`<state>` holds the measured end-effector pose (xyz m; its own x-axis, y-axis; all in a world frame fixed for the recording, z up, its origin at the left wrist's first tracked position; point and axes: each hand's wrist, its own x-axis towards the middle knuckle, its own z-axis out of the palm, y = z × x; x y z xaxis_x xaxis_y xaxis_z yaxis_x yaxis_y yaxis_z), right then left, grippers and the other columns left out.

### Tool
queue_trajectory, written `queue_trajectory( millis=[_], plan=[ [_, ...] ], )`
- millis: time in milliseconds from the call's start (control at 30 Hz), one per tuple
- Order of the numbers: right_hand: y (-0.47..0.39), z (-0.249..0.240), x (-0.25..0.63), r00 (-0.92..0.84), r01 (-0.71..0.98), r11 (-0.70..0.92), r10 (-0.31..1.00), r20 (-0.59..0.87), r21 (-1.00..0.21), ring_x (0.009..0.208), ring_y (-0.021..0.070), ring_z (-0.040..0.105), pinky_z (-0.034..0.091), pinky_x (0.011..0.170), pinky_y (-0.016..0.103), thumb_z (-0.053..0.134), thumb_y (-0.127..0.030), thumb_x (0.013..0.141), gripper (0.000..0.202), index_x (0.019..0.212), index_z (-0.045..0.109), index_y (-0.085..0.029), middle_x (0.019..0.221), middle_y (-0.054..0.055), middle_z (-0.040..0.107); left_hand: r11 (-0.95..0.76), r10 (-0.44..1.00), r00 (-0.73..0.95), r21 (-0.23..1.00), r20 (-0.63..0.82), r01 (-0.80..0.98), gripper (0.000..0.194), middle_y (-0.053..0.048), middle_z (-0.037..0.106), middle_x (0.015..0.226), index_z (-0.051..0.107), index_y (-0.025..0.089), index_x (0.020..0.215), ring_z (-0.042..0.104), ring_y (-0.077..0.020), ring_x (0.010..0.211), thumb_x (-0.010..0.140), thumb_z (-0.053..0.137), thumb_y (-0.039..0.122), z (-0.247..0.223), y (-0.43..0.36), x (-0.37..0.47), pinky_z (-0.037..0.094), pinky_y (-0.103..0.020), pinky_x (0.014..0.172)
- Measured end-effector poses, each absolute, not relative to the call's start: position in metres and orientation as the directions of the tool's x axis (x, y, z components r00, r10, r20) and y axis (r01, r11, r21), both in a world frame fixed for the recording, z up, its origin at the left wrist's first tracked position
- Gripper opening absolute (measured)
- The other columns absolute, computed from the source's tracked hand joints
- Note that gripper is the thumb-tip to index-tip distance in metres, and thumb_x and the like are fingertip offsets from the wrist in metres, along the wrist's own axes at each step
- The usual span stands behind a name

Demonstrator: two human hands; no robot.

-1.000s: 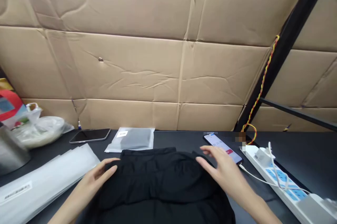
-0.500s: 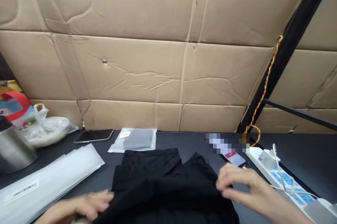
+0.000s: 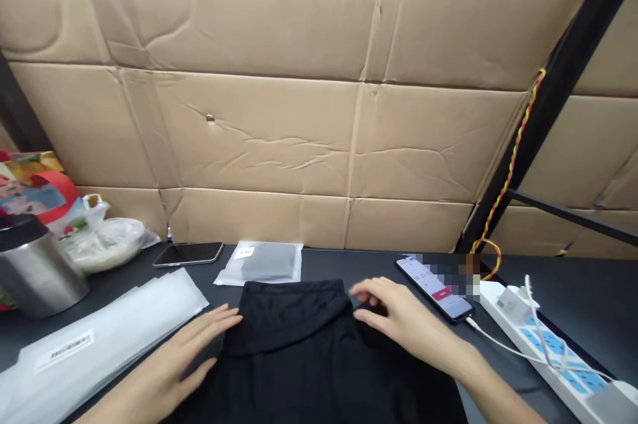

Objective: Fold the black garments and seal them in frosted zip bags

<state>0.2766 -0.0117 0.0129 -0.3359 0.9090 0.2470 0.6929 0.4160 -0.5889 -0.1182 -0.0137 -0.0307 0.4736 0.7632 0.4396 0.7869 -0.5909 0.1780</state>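
A black cloth garment (image 3: pixel 294 371) lies on the dark table in front of me, its far end a straight band with a folded layer below it. My left hand (image 3: pixel 174 357) is open, fingers stretched out, with its fingertips at the garment's left edge. At the far right corner of the band is my right hand (image 3: pixel 399 318). Its fingers are bent and the thumb stands apart from them, with no cloth visibly pinched between. The near part of the garment runs out of view at the bottom.
White plastic packets (image 3: pixel 119 337) lie at the left, near a steel flask (image 3: pixel 44 271) and a plastic bag (image 3: pixel 109 241). A dark phone (image 3: pixel 188 253) and a clear-bagged packet (image 3: pixel 264 263) lie behind. At the right are a lit phone (image 3: pixel 451 303) and a power strip (image 3: pixel 548 351). Cardboard (image 3: pixel 269 125) walls the back.
My right hand has left the garment's right side and moved left and away from me to the band's corner. My left hand has moved forward along the left edge. The raised cloth now lies flatter.
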Motion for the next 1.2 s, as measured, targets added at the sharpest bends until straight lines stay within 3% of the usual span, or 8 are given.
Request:
queue_trajectory(
  millis=[133, 300, 533, 700, 800, 900, 1000, 1200],
  plan=[
    [0.017, -0.005, 0.256, -0.334, 0.654, 0.415, 0.908, 0.251, -0.632, 0.089, 0.0195, 0.059, 0.044, 0.082, 0.031, 0.068, -0.032, 0.082, 0.027, 0.108, 0.064, -0.027, 0.092, 0.001, 0.065, -0.662, 0.726, 0.572, 0.163, 0.382, 0.732, 0.043, 0.002, 0.059, 0.135, 0.065, 0.034, 0.121, 0.058, -0.0225, 0.121, 0.083, 0.051, 0.019, -0.033, 0.012, -0.115, 0.046, -0.035, 0.1],
    [0.026, -0.01, 0.252, -0.307, 0.598, 0.399, 0.915, 0.262, -0.695, 0.074, 0.0157, 0.061, 0.046, 0.069, 0.025, 0.06, -0.028, 0.085, 0.013, 0.092, 0.069, -0.024, 0.077, -0.002, 0.067, -0.54, 0.841, 0.427, 0.484, 0.331, 0.689, 0.024, 0.002, 0.074, 0.108, 0.074, 0.031, 0.1, 0.068, -0.0238, 0.104, 0.087, 0.054, 0.036, -0.027, 0.023, -0.113, 0.053, -0.032, 0.092],
    [0.058, -0.02, 0.255, -0.107, 0.601, 0.283, 0.955, 0.275, -0.748, 0.07, 0.0179, 0.064, 0.048, 0.065, 0.027, 0.053, -0.032, 0.084, 0.021, 0.083, 0.068, -0.018, 0.074, 0.002, 0.069, -0.216, 0.969, 0.213, 0.838, 0.123, 0.5, 0.047, -0.004, 0.072, 0.068, 0.069, 0.018, 0.095, 0.071, -0.0245, 0.063, 0.084, 0.046, 0.057, -0.018, 0.059, -0.088, 0.058, -0.034, 0.057],
    [0.045, -0.013, 0.252, -0.08, 0.645, 0.317, 0.933, 0.351, -0.696, 0.08, 0.0202, 0.064, 0.048, 0.077, 0.032, 0.052, -0.031, 0.088, 0.02, 0.094, 0.067, -0.019, 0.089, 0.005, 0.07, -0.253, 0.959, 0.058, 0.741, 0.278, 0.622, 0.049, -0.01, 0.072, 0.091, 0.058, 0.013, 0.118, 0.07, -0.0313, 0.088, 0.084, 0.048, 0.049, -0.034, 0.054, -0.082, 0.056, -0.045, 0.078],
    [0.007, -0.006, 0.244, -0.166, 0.66, 0.401, 0.902, 0.398, -0.635, 0.096, 0.0207, 0.062, 0.045, 0.09, 0.034, 0.046, -0.03, 0.094, 0.023, 0.101, 0.066, -0.022, 0.103, 0.005, 0.069, -0.52, 0.816, 0.291, 0.413, 0.5, 0.748, 0.041, -0.007, 0.058, 0.134, 0.05, 0.024, 0.132, 0.051, -0.0284, 0.126, 0.093, 0.044, 0.034, -0.034, 0.034, -0.072, 0.039, -0.045, 0.107],
    [-0.029, -0.009, 0.234, -0.47, 0.668, 0.555, 0.831, 0.297, -0.496, 0.124, 0.0244, 0.05, 0.033, 0.108, 0.04, 0.047, -0.031, 0.096, 0.032, 0.125, 0.059, -0.022, 0.131, 0.007, 0.059, -0.72, 0.636, 0.648, 0.021, 0.418, 0.693, 0.046, 0.002, 0.044, 0.148, 0.038, 0.034, 0.143, 0.038, -0.0238, 0.137, 0.098, 0.042, 0.028, -0.037, 0.025, -0.057, 0.029, -0.044, 0.114],
    [-0.04, -0.02, 0.238, -0.576, 0.694, 0.584, 0.801, 0.161, -0.42, 0.139, 0.0276, 0.031, 0.021, 0.115, 0.047, 0.045, -0.037, 0.097, 0.046, 0.14, 0.045, -0.02, 0.148, 0.007, 0.041, -0.715, 0.607, 0.712, -0.149, 0.353, 0.683, 0.054, -0.002, 0.038, 0.151, 0.026, 0.032, 0.149, 0.034, -0.0278, 0.138, 0.098, 0.046, 0.038, -0.052, 0.031, -0.052, 0.03, -0.049, 0.112],
    [-0.014, -0.029, 0.287, -0.177, 0.908, 0.29, 0.92, 0.35, -0.303, 0.108, 0.029, 0.057, 0.044, 0.093, 0.046, 0.048, -0.038, 0.095, 0.029, 0.112, 0.06, -0.017, 0.113, 0.012, 0.063, -0.626, 0.665, 0.657, -0.215, 0.355, 0.75, 0.06, -0.006, 0.034, 0.152, 0.016, 0.028, 0.151, 0.034, -0.0311, 0.138, 0.099, 0.042, 0.042, -0.079, 0.044, -0.067, 0.036, -0.052, 0.108]
  ],
)
